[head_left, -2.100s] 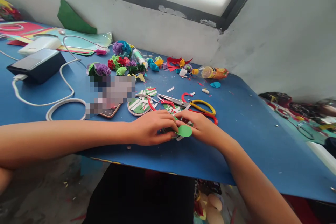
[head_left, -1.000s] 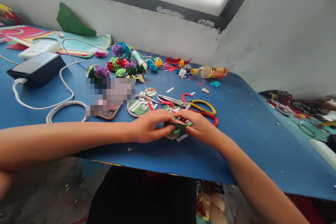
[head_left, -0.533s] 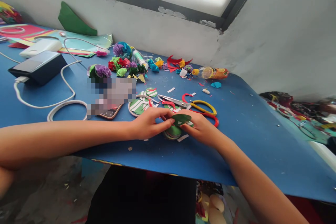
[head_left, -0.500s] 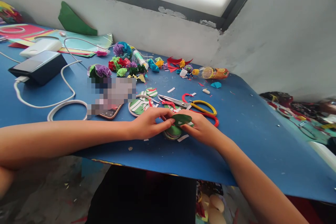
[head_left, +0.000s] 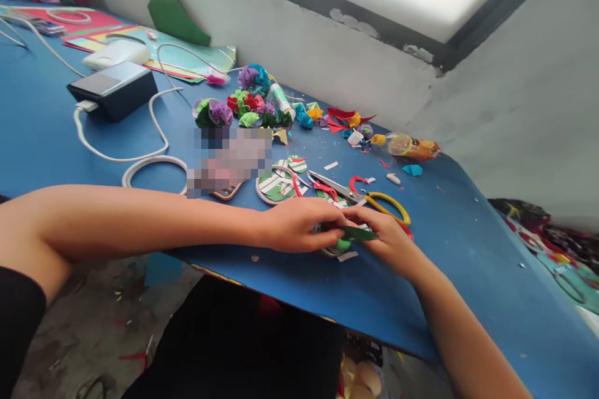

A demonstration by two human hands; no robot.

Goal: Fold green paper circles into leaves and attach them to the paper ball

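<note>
Since half a second ago the green paper piece [head_left: 360,234] has gone from raised and open to flattened edge-on. Left hand [head_left: 299,232] and right hand [head_left: 390,243]: fingers clamped on it above the surface [head_left: 468,243]. Light, floppy, tears easily; hold at its edges. At 12 o'clock, one pair of scissors [head_left: 369,199]; beyond, one bottle [head_left: 412,146].

Head view — close, looking down, table [head_left: 468,243]
</note>
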